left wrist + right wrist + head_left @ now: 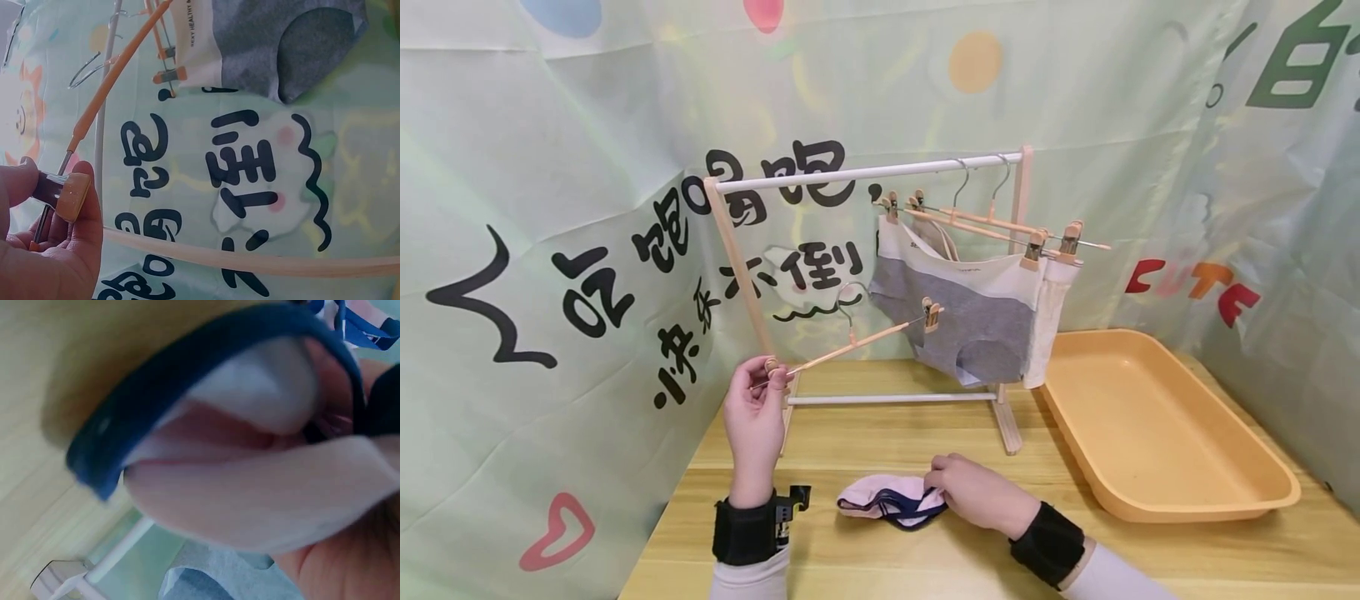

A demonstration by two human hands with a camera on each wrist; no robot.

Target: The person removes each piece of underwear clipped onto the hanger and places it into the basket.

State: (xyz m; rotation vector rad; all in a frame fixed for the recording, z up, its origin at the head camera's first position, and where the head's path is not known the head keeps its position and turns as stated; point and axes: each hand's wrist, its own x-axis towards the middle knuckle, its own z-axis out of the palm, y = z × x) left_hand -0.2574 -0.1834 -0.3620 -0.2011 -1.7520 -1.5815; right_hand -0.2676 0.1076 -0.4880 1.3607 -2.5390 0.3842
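Note:
My left hand (756, 425) pinches the clip (72, 195) at the near end of a wooden clip hanger (868, 337). This hanger slants up to the right; its far clip (931, 315) carries nothing and its metal hook stands upward. Down at the tabletop, my right hand (981, 493) pinches the right end of pink underwear (910, 486) with navy trim. The garment lies bunched in the head view. From the right wrist, the pink cloth (250, 494) bulges open beside the fingers, which it partly hides.
Behind the hands stands a rack with a white top rail (865, 172). On its right side hang two clip hangers, the front one bearing grey-and-white underwear (947, 304), with a pale garment (1048, 321) behind. An orange tray (1180, 433) sits right on the wooden table (850, 567).

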